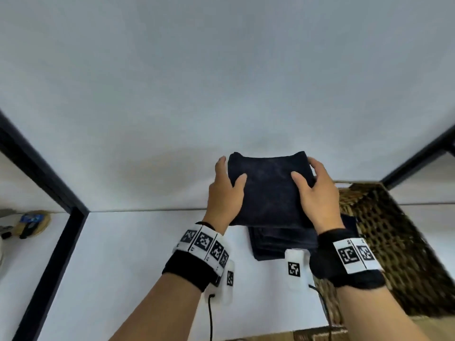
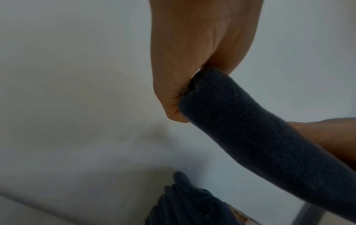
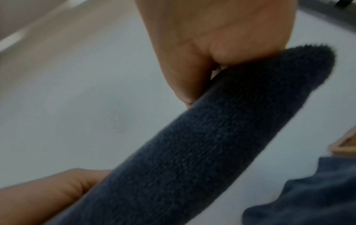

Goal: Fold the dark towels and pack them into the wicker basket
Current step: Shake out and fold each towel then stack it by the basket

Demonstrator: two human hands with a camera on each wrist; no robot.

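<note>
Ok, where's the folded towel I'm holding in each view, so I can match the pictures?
Head: the folded towel sits centre-right, lifted above the table, gripped by the left hand and right hand.
Left wrist: it runs from the centre to the lower right.
Right wrist: it crosses diagonally from the upper right to the bottom.
Shared landmark: the stack of dark towels, seen bottom centre from the left wrist and lower right from the right wrist.
</note>
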